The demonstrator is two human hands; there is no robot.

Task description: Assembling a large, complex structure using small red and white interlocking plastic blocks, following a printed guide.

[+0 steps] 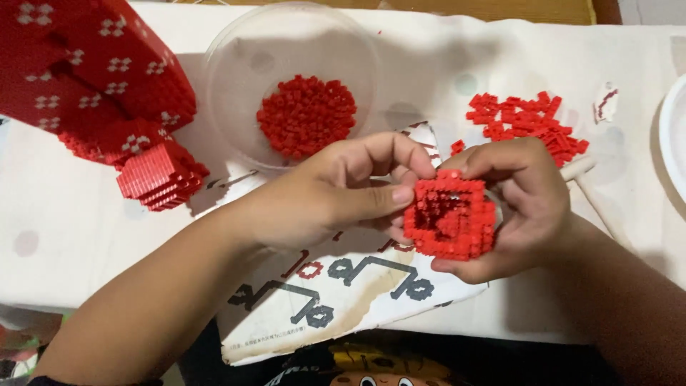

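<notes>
A clear bowl of red bricks sits at eleven o'clock, loose bricks at one. Both hands, left hand and right hand, pinch the square red block piece, open face upward.

Single head-worn view, looking steeply down, close over table; near edge toward wearer.

Hidden and cut-off parts around the red brick block

The red brick block has its right side and underside covered by the right hand, and its left edge by the left hand. The large red model at the desk's far left corner runs off the picture's edge. The white plate is cut off at the right edge. The instruction sheet lies partly under both hands.
</notes>
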